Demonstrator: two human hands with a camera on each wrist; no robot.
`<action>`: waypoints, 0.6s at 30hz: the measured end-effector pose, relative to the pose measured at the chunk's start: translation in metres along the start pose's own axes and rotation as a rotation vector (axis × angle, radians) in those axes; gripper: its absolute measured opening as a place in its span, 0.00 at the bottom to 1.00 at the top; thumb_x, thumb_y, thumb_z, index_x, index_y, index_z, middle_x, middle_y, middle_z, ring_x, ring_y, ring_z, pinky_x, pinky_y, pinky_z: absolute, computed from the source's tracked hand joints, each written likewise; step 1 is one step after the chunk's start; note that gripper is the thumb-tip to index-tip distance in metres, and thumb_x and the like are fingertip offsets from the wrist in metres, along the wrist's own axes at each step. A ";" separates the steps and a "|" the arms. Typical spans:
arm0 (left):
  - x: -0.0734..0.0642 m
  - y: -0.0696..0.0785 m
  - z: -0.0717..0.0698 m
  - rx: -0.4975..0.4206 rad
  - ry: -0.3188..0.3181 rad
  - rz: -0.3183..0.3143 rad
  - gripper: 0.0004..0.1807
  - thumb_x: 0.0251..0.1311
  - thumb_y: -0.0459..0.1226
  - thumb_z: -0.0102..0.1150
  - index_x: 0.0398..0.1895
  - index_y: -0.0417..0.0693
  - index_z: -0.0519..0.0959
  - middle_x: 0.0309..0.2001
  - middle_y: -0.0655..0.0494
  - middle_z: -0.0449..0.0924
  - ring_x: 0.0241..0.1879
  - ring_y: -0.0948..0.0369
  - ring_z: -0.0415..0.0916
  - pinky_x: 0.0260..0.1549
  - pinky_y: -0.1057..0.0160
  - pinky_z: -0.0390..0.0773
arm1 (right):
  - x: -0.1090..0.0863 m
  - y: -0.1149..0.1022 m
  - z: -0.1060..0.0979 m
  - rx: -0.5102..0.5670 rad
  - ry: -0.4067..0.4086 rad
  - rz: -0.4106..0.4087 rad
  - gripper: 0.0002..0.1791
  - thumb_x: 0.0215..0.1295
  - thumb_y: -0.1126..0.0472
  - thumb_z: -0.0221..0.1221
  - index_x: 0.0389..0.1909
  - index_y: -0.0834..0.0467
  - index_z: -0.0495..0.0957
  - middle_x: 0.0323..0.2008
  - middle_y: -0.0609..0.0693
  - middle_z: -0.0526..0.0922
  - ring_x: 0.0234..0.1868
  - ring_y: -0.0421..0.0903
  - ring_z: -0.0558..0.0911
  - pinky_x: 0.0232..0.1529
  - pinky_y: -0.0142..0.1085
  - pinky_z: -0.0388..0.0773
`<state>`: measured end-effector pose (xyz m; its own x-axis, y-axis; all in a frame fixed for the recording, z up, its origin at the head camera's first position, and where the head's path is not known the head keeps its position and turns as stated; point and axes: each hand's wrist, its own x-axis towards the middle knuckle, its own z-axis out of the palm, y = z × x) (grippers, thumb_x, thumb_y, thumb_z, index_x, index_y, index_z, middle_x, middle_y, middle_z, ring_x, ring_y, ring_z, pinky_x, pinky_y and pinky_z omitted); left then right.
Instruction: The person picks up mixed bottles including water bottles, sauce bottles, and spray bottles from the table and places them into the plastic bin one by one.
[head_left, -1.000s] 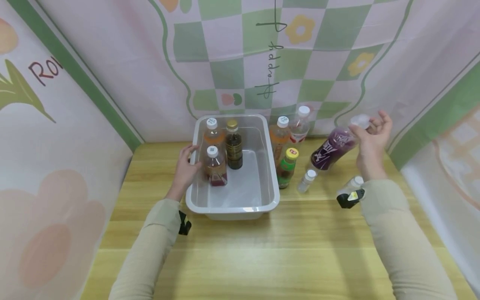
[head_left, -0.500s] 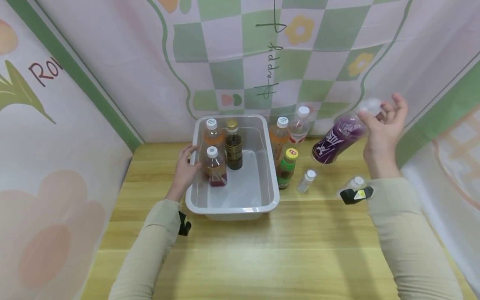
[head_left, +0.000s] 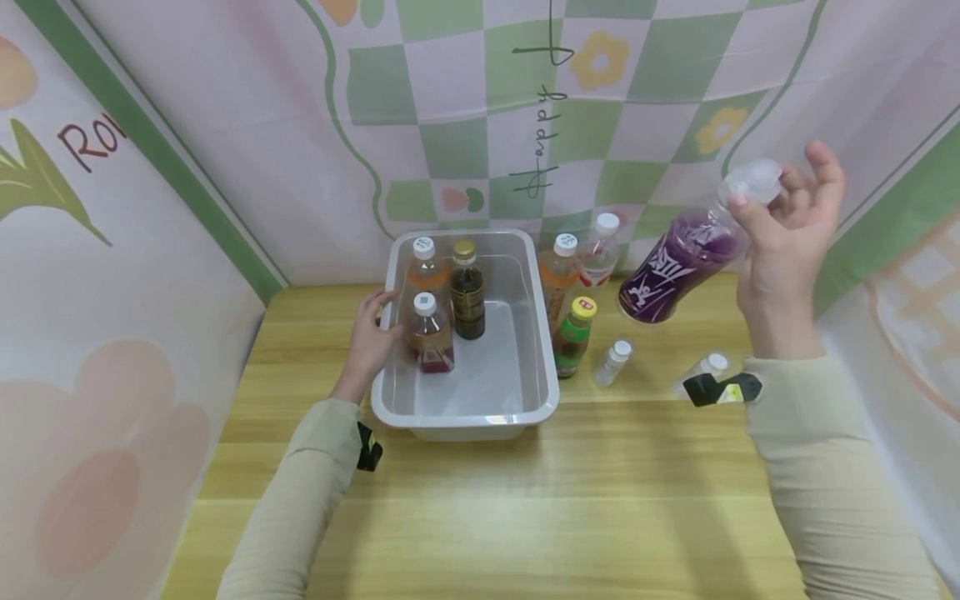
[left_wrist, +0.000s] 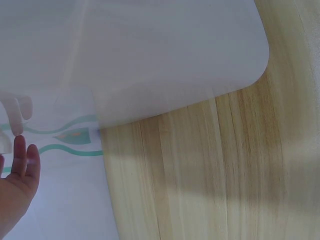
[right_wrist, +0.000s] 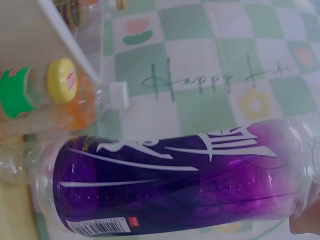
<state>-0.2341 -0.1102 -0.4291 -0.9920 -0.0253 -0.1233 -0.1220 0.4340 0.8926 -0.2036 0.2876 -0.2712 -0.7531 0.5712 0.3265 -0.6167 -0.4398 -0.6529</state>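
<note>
My right hand point(head_left: 791, 225) pinches the wide translucent cap point(head_left: 752, 182) of a bottle of purple drink point(head_left: 678, 262). In the head view this bottle hangs tilted, its base toward the lower left. Much of the right wrist view is filled by its purple body point(right_wrist: 170, 185). My left hand point(head_left: 370, 343) rests at the left rim of a grey plastic tub point(head_left: 465, 422); the left wrist view shows fairly straight fingers point(left_wrist: 19, 160) by the tub's outer wall point(left_wrist: 175, 55). Inside the tub stand an orange drink bottle point(head_left: 427, 273), a gold-capped dark bottle point(head_left: 468, 300) and a red drink bottle point(head_left: 432, 342).
Right of the tub are a second orange bottle point(head_left: 558, 275), a clear bottle point(head_left: 600, 250), a yellow-capped green-label bottle point(head_left: 573, 337) and two small white-capped bottles, one point(head_left: 613, 363) near the middle, another point(head_left: 705, 371) near my right wrist. A patterned curtain point(head_left: 525, 100) hangs behind the table.
My right hand has moved up and to the right with the purple drink bottle, whose cap end has risen. My left hand and the tub have stayed put.
</note>
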 end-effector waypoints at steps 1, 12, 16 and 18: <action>0.000 0.000 0.000 0.000 0.000 0.002 0.34 0.58 0.28 0.52 0.70 0.49 0.61 0.76 0.53 0.46 0.69 0.41 0.58 0.64 0.40 0.70 | -0.002 -0.001 0.003 0.006 -0.007 0.001 0.35 0.42 0.89 0.58 0.52 0.59 0.70 0.40 0.56 0.76 0.39 0.47 0.76 0.36 0.31 0.83; 0.000 0.000 0.000 0.004 -0.002 0.005 0.34 0.58 0.28 0.51 0.70 0.49 0.61 0.76 0.53 0.46 0.70 0.42 0.57 0.64 0.39 0.69 | -0.025 -0.010 0.037 0.077 -0.170 0.091 0.35 0.44 0.89 0.56 0.54 0.61 0.68 0.38 0.57 0.78 0.37 0.49 0.78 0.35 0.32 0.84; 0.001 -0.001 0.000 0.004 -0.005 0.008 0.34 0.59 0.28 0.51 0.70 0.49 0.61 0.76 0.53 0.45 0.69 0.42 0.58 0.64 0.39 0.69 | -0.032 -0.008 0.046 0.099 -0.232 0.121 0.35 0.45 0.88 0.57 0.54 0.60 0.68 0.39 0.57 0.78 0.38 0.49 0.79 0.36 0.33 0.85; 0.001 -0.001 -0.001 0.002 -0.005 0.012 0.34 0.59 0.28 0.51 0.70 0.49 0.61 0.76 0.52 0.45 0.69 0.42 0.58 0.65 0.39 0.69 | -0.036 -0.005 0.051 0.099 -0.266 0.134 0.35 0.45 0.87 0.57 0.55 0.60 0.67 0.39 0.56 0.78 0.38 0.49 0.79 0.37 0.33 0.85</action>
<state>-0.2346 -0.1113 -0.4298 -0.9933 -0.0154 -0.1148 -0.1100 0.4358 0.8933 -0.1851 0.2340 -0.2447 -0.8546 0.3077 0.4183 -0.5175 -0.5720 -0.6364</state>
